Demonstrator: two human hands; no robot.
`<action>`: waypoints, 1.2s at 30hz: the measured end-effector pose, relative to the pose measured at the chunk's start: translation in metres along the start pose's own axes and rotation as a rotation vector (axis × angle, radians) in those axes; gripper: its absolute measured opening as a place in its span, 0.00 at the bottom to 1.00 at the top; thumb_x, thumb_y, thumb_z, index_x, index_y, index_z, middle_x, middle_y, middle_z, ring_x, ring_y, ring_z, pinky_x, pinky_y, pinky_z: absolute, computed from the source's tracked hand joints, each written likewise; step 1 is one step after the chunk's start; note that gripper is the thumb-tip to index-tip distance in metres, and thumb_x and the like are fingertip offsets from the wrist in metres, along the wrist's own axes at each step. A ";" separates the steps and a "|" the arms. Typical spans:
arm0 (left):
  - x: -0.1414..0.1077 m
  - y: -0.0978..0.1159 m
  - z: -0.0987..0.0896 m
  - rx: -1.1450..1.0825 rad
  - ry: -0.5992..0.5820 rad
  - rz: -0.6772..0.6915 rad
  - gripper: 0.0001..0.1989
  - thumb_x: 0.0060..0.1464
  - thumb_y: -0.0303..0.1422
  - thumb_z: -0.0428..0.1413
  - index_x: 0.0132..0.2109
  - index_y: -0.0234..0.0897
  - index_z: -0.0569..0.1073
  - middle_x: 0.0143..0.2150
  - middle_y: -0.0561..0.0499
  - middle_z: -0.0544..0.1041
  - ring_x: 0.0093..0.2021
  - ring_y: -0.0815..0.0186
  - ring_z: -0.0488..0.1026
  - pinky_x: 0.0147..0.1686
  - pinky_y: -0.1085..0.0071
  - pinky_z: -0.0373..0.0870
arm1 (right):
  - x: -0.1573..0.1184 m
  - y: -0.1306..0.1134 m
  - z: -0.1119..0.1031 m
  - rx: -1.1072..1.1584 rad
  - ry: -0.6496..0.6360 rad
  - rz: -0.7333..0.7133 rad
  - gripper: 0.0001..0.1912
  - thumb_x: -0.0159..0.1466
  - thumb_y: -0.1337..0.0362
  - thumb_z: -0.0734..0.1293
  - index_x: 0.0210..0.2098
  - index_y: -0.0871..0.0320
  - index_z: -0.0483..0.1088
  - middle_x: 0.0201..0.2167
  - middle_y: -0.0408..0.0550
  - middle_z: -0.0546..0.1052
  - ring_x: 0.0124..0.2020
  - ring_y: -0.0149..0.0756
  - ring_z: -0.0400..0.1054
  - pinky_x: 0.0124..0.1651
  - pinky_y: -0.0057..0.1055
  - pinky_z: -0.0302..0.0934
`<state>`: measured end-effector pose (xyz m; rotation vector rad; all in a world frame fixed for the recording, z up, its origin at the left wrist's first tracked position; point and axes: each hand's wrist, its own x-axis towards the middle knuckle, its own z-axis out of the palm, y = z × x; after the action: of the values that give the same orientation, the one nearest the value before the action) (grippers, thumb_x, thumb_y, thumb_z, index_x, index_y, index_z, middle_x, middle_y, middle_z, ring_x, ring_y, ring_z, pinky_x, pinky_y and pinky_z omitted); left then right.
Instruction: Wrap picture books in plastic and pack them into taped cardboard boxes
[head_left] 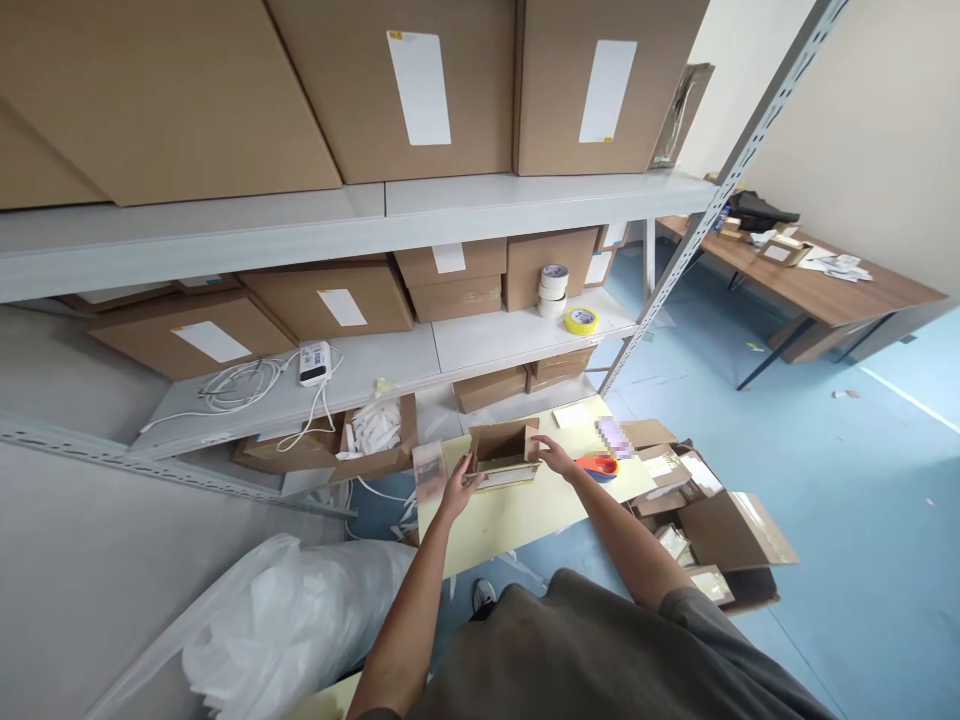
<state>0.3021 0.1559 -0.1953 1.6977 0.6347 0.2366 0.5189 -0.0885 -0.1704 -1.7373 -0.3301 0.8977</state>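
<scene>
Flanking the open carton [507, 479] — both hands [457, 488], arms [411, 605] stretched forward, converging.

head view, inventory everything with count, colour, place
open carton: 1, brown, between the hands
worktable: 1, pale yellow, beneath carton
tool: 1, orange and blue, worktable's right end
blurred item: 1, purplish, beside tool
tape rolls: several, white and yellow, middle shelf
cabled device: 1, white, middle shelf
rack: 1, grey, ahead
other boxes: many, brown, rack and floor
plastic bundle: 1, whitish, lower left
desk: 1, brown, right background
left hand: 1, bare, carton's left
right hand: 1, bare, carton's right
</scene>
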 end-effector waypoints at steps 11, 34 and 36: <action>0.009 0.010 0.010 0.030 0.019 -0.003 0.42 0.55 0.52 0.65 0.72 0.45 0.64 0.73 0.42 0.67 0.76 0.53 0.59 0.73 0.56 0.53 | -0.014 -0.004 0.000 0.049 -0.038 0.078 0.32 0.64 0.37 0.66 0.61 0.45 0.77 0.76 0.47 0.58 0.75 0.53 0.51 0.72 0.53 0.53; 0.031 0.044 0.018 0.475 0.135 -0.003 0.55 0.51 0.46 0.69 0.78 0.48 0.49 0.80 0.37 0.47 0.71 0.40 0.64 0.59 0.58 0.71 | -0.004 0.042 0.028 -0.150 0.329 -0.028 0.53 0.58 0.53 0.72 0.77 0.49 0.47 0.66 0.59 0.70 0.51 0.48 0.77 0.59 0.48 0.67; 0.043 0.052 0.008 0.492 0.055 0.039 0.56 0.44 0.45 0.74 0.76 0.50 0.57 0.81 0.40 0.43 0.71 0.38 0.64 0.61 0.58 0.69 | -0.004 0.031 0.021 -0.220 0.323 -0.021 0.57 0.56 0.57 0.75 0.78 0.46 0.45 0.68 0.59 0.68 0.50 0.49 0.76 0.61 0.49 0.65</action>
<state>0.3562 0.1663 -0.1559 2.1827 0.7430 0.1620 0.4948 -0.0870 -0.1992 -2.0422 -0.2379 0.5674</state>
